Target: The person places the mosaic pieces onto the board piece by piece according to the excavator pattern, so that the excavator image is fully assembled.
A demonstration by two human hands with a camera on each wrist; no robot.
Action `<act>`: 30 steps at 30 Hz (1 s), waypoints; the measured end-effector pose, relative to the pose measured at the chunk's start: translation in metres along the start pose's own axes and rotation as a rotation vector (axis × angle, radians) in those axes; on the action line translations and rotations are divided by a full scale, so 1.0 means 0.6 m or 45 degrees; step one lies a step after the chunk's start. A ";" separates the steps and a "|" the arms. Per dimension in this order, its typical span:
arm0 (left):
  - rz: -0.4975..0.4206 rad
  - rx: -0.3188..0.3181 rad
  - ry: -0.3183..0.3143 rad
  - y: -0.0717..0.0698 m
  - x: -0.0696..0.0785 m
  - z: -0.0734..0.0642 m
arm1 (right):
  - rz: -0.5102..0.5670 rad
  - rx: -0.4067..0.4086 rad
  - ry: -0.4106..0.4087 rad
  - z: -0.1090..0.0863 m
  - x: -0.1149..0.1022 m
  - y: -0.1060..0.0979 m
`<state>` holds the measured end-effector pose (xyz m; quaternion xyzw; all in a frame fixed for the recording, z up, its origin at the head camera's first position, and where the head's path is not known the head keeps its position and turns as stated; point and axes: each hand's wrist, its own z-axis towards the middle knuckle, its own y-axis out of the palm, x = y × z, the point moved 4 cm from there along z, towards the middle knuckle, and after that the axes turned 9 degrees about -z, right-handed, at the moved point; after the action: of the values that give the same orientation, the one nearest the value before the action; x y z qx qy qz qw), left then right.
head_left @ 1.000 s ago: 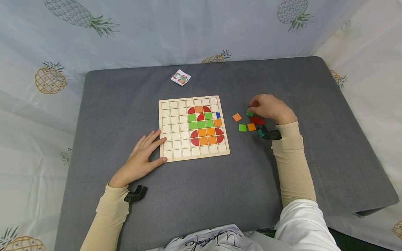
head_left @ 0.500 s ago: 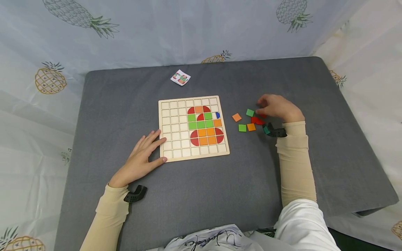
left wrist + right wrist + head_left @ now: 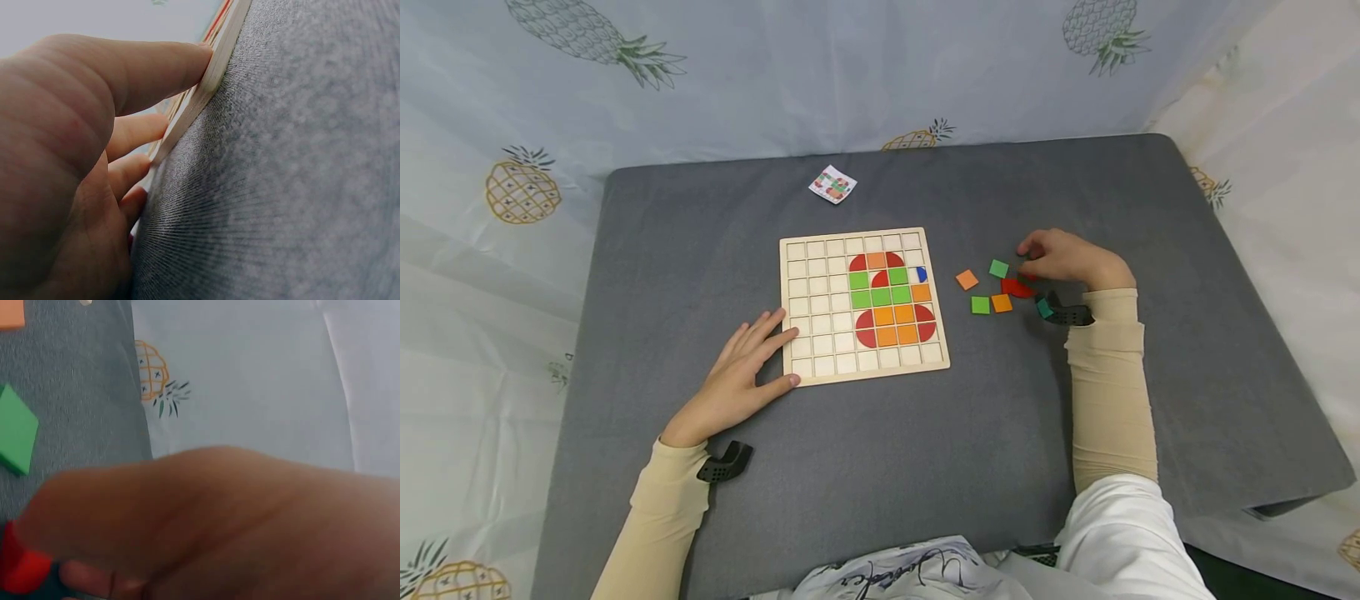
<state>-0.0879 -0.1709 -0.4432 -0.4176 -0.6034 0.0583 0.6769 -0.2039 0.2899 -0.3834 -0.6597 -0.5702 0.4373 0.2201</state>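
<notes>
My left hand (image 3: 737,377) lies spread at the left side of the wooden grid board (image 3: 820,304), fingertips touching its edge, the thumb at its near left corner. The board rests flat on the grey tablecloth (image 3: 887,467) in front of me. Set in its right part are red rounded pieces (image 3: 865,337), orange squares (image 3: 883,317), green squares (image 3: 880,297) and, near the right edge, a small blue piece (image 3: 922,274). My right hand (image 3: 1063,257) is well to the right of the board, fingers bent, with the thumb at a red piece (image 3: 25,572); I cannot tell whether I am pinching it or only touching it. Just beside that lie a red shape (image 3: 1017,288) and a loose green tile (image 3: 998,268). A loose orange tile (image 3: 967,279) is nearer the board, while a second green tile (image 3: 981,305) and a second orange tile (image 3: 1002,303) sit side by side, closer to me. Beyond the board lies a small patterned card (image 3: 832,184), and past the table's far edge hangs a pineapple-print curtain (image 3: 775,75).
</notes>
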 end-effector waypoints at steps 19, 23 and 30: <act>-0.008 0.004 -0.013 -0.001 0.002 0.000 | 0.024 0.078 0.043 0.008 0.010 -0.001; -0.008 -0.001 -0.018 0.000 0.002 0.000 | 0.020 0.124 -0.005 0.014 0.002 -0.002; -0.010 0.001 -0.015 -0.001 0.004 0.000 | -0.094 0.093 -0.097 0.024 -0.021 0.012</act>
<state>-0.0875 -0.1699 -0.4411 -0.4144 -0.6091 0.0584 0.6737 -0.2113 0.2729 -0.3926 -0.6128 -0.5856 0.4741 0.2382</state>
